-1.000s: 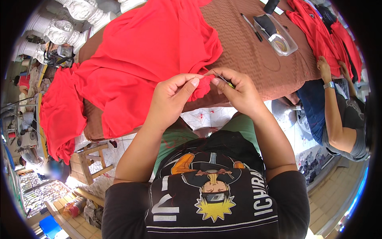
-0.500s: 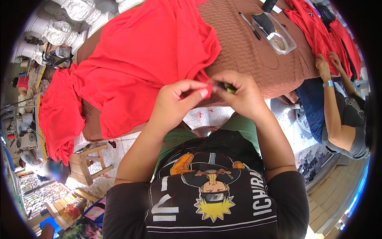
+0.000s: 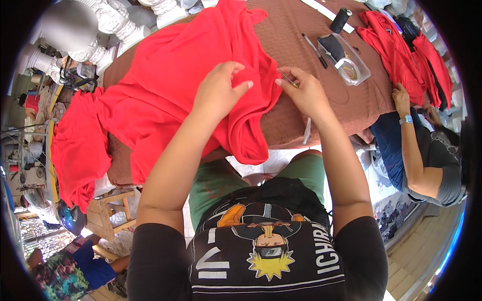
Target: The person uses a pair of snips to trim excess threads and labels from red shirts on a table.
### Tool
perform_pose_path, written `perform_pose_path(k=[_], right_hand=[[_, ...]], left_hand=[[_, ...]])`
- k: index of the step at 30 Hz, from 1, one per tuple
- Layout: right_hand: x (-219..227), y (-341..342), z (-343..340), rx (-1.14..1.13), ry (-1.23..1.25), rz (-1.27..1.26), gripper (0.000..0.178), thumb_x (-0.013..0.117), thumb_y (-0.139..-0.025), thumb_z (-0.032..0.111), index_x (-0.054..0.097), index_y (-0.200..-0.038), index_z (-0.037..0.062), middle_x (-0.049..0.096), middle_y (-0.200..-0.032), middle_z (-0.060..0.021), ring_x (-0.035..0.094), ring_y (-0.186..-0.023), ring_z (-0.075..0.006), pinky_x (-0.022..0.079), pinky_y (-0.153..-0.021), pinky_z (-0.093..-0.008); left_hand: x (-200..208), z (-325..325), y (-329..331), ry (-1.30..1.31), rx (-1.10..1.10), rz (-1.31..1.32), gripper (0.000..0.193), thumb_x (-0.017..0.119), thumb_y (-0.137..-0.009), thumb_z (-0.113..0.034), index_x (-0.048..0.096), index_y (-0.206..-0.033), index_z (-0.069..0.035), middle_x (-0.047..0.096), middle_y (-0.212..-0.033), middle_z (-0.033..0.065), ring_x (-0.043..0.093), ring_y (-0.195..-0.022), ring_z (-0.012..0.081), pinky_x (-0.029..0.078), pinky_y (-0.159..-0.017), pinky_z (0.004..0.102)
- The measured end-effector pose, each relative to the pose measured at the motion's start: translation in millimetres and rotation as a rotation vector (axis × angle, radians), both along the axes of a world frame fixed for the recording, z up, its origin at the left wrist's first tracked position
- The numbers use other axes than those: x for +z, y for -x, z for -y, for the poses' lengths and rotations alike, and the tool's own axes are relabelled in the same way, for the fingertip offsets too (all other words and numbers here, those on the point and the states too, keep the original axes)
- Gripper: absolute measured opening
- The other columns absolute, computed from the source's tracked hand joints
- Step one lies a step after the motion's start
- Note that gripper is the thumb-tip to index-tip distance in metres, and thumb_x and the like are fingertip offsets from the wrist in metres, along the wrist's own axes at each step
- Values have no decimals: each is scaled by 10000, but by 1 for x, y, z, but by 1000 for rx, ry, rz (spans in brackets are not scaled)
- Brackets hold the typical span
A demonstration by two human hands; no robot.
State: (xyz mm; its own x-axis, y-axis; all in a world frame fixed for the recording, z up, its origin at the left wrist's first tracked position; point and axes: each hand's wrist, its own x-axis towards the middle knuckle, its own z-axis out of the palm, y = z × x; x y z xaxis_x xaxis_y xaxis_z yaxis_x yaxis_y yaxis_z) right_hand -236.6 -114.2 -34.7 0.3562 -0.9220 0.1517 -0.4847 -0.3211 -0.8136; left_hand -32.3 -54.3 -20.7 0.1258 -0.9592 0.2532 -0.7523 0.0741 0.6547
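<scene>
A large red garment (image 3: 175, 75) lies spread and rumpled across the brown-covered table, its near edge hanging over the front. Above the cloth is my left hand (image 3: 218, 93), thumb and fingers apart with nothing between them. My right hand (image 3: 304, 93) is closed at the garment's right edge, and its fingertips touch or nearly touch the red fabric. In it is a small tool (image 3: 295, 86) with a thin metal tip and a yellow-green part; my fingers hide most of it, so its exact kind is unclear.
On the brown tablecloth (image 3: 286, 40) lie a black marker (image 3: 315, 50), a clear plastic box (image 3: 353, 70) of small items, a black thread spool (image 3: 341, 20) and a white ruler (image 3: 326, 12). At right, a co-worker's hand (image 3: 401, 100) handles red clothing (image 3: 396, 55). A wooden stool (image 3: 103, 215) stands left.
My left hand has let go of the red fabric edge and moved up and away from the right hand. My right hand has moved slightly forward. The garment's near edge has spread out between them.
</scene>
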Motion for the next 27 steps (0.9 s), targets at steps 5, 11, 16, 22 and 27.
perform_pose_path(k=[5, 11, 16, 22, 27], right_hand=[[-33, -9, 28, 20, 17, -295, 259, 705, -814, 241, 679, -964, 32, 684, -920, -198, 660, -869, -360, 509, -780, -435], [69, 55, 14, -75, 44, -121, 208, 700, -823, 184, 666, -959, 30, 666, -829, -150, 640, -756, -299, 499, -713, -384], [122, 91, -24, 506, 29, -562, 304, 690, -815, 260, 679, -1023, 37, 688, -927, -135, 667, -816, -329, 519, -728, -392], [160, 77, -97, 2082, -145, -100, 233, 496, -923, 120, 562, -1138, 60, 583, -933, -43, 605, -588, -154, 501, -498, -279], [184, 82, -99, 1900, -214, 71, 117, 590, -791, 156, 528, -738, 73, 526, -717, -39, 600, -619, -185, 486, -494, -314]], left_hand=[[-41, 5, -7, -130, 34, -116, 212, 726, -847, -154, 645, -981, -11, 675, -872, 71, 643, -785, 177, 513, -742, 295], [37, -48, -28, -70, -6, -528, 136, 708, -864, -116, 655, -901, 3, 664, -776, 14, 591, -717, 79, 494, -663, 252], [42, -84, -36, -436, -53, -178, 112, 705, -847, -94, 655, -876, 1, 675, -753, 73, 623, -698, 123, 496, -669, 281], [56, -93, -41, -515, -209, -221, 102, 725, -824, -91, 682, -868, -10, 671, -768, 26, 599, -720, 80, 470, -657, 246], [65, -102, -32, -363, -517, -14, 160, 728, -811, -133, 691, -923, -24, 690, -952, 99, 657, -920, 230, 502, -814, 329]])
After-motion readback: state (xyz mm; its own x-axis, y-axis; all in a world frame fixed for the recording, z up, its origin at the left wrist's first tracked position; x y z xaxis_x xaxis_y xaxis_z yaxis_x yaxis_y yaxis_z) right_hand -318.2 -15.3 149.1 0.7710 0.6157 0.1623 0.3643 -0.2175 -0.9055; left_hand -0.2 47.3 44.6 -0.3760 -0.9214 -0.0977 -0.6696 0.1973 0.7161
